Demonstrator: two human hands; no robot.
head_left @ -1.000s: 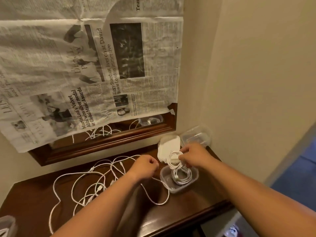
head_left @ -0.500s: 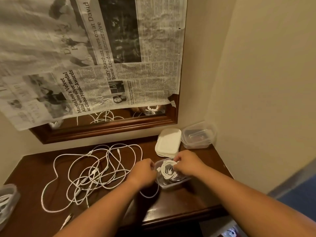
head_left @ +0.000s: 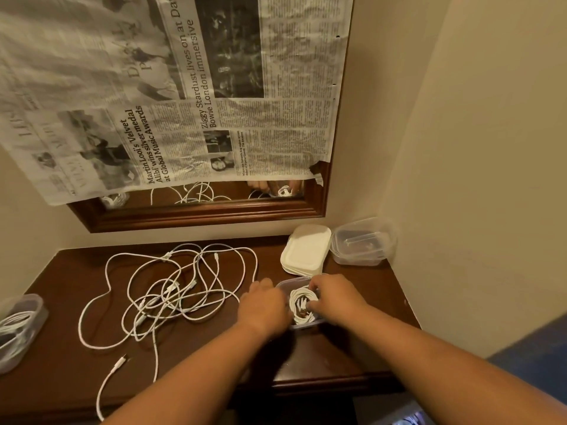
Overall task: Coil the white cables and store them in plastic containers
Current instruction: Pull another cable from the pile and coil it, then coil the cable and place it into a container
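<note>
On the desk (head_left: 61,280), loose white cables (head_left: 181,289) sprawl left of the left grip (head_left: 264,305). I cannot tell whether it holds the clear container (head_left: 291,281). Inside that container, just right of it, the right grip (head_left: 334,299) pinches the coiled cable (head_left: 297,297).

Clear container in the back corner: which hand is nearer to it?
Right. The right hand is in front of the corner container; the left hand sits further left.

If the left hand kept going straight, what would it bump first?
Probably the container holding the coiled cable; the left hand seems to touch its left wall, though depth is unclear.
</note>
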